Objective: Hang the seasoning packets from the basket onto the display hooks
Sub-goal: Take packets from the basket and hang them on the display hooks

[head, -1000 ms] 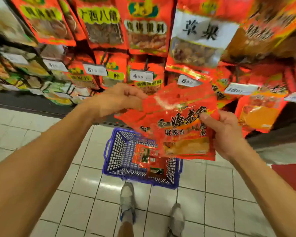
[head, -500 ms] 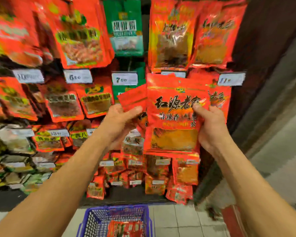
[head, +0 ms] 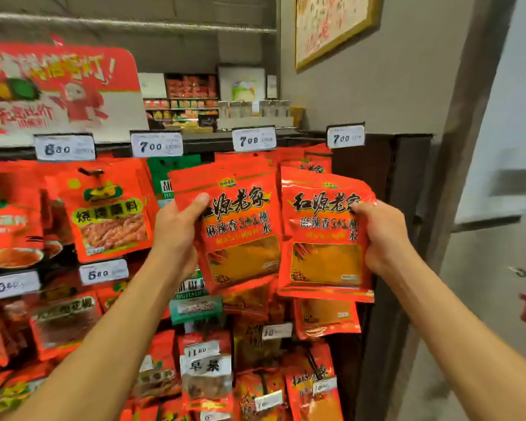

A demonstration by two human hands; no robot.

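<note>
My left hand [head: 176, 235] grips a red seasoning packet [head: 240, 226] by its left edge, thumb across the front. My right hand [head: 383, 235] holds a second red seasoning packet [head: 322, 238] of the same kind by its right edge. Both packets have black lettering and a clear window showing yellow powder. They are raised side by side in front of the top row of the display, just below the price tags [head: 254, 138]. Matching red packets hang behind them. The hooks themselves are hidden by the packets. The basket is out of view.
The display rack [head: 407, 165] ends at a dark side panel on the right, next to a grey wall. Other hanging packets [head: 110, 214] fill the rows to the left and below. A red promotional sign [head: 58, 86] stands above the rack at left.
My view and both hands have risen from the basket to the top row. The packets, earlier stacked together, are separated, one in each hand.
</note>
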